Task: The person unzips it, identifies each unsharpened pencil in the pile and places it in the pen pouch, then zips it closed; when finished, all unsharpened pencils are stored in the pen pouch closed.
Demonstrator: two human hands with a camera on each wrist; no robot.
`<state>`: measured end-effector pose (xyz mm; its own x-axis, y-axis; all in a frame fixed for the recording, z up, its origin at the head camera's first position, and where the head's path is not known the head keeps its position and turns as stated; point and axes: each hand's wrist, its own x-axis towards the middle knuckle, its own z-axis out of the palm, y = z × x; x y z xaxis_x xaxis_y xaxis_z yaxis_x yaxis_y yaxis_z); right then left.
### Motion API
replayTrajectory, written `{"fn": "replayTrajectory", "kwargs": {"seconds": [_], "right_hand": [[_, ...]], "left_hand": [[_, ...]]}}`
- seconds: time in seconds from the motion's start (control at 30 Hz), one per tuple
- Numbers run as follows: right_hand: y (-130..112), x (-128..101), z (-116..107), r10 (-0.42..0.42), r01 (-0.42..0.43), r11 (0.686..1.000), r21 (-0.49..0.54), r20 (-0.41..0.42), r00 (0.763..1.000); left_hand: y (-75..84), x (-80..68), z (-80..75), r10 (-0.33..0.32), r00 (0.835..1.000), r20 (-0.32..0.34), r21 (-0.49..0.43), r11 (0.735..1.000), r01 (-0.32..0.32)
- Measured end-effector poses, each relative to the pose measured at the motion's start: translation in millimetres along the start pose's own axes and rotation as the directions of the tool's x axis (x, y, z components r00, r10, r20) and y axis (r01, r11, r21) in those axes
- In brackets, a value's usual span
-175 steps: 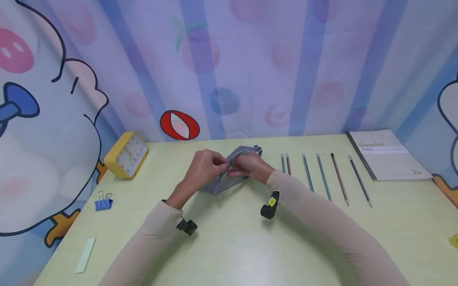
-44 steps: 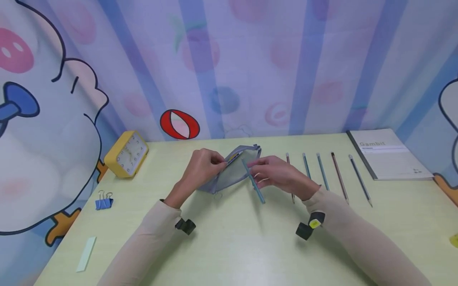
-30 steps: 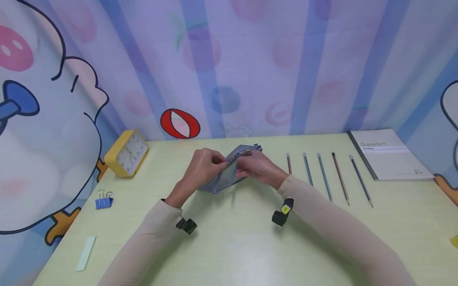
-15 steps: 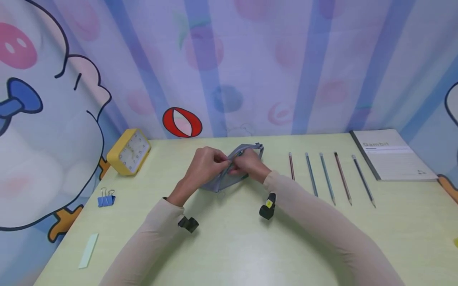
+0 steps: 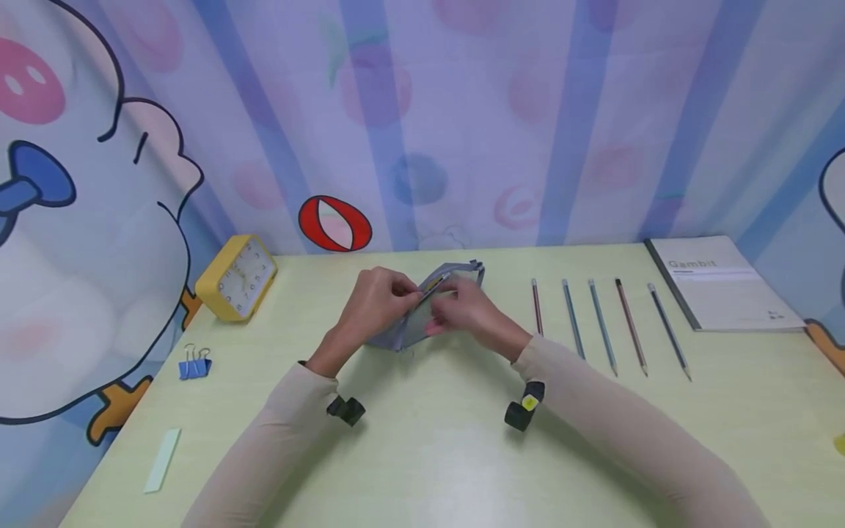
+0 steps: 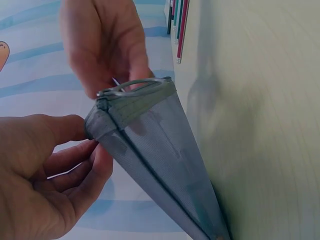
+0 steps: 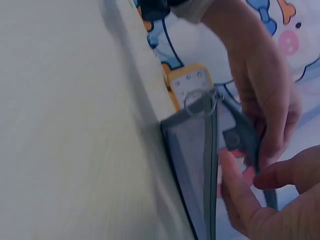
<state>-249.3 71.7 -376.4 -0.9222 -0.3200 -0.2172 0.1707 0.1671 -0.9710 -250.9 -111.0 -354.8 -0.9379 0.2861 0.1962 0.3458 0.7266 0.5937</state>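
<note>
A grey mesh zip pouch (image 5: 414,330) stands tilted on the table with its mouth spread. My left hand (image 5: 376,304) pinches the pouch's upper edge between thumb and fingertips. At the mouth is my right hand (image 5: 465,308), its fingers loosely bent. In the right wrist view, the thumb and forefinger of the right hand (image 7: 290,200) are apart, with nothing seen between them. A slim, pencil-like end (image 5: 444,279) shows inside the mouth. The left wrist view shows a key-ring-like loop at the near end of the pouch (image 6: 165,145); faint shapes show through its mesh.
Right of the pouch lie several pencils in a row, among them a reddish one (image 5: 536,301) and a dark blue one (image 5: 669,330). Beyond them is a notebook (image 5: 726,286). At left are a yellow clock (image 5: 234,282), a blue binder clip (image 5: 194,367) and a pale green strip (image 5: 162,460).
The blue-green pencil my right hand held 1.5 s ago went into the pouch. Since half a second ago that hand has drawn back slightly to the right. My left hand keeps its pinch.
</note>
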Motion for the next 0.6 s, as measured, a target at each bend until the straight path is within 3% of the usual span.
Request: {"fn": "replayTrajectory", "kwargs": {"seconds": [0.2, 0.33, 0.47, 0.53, 0.6], "right_hand": [[5, -30, -6, -0.183, 0.186, 0.981, -0.049, 0.056, 0.982], [13, -40, -4, -0.203, 0.225, 0.957, -0.183, 0.133, 0.97], [23, -38, 7, -0.24, 0.294, 0.896, -0.334, 0.192, 0.952], [26, -36, 13, -0.258, 0.316, 0.877, -0.362, 0.2, 0.945], [30, -34, 17, -0.266, 0.322, 0.886, -0.334, 0.204, 0.942]], "left_hand": [[0.3, 1.8, -1.9, 0.002, 1.0, 0.002, 0.005, 1.0, -0.002], [0.4, 2.5, -3.0, 0.015, 1.0, -0.002, 0.001, 1.0, -0.015], [-1.2, 1.6, -3.7, 0.024, 0.999, -0.024, 0.007, 1.0, -0.024], [-1.4, 1.5, -3.2, 0.026, 0.999, -0.029, 0.005, 1.0, -0.026], [-0.8, 1.9, -2.4, 0.026, 0.999, -0.027, 0.005, 1.0, -0.026]]}}
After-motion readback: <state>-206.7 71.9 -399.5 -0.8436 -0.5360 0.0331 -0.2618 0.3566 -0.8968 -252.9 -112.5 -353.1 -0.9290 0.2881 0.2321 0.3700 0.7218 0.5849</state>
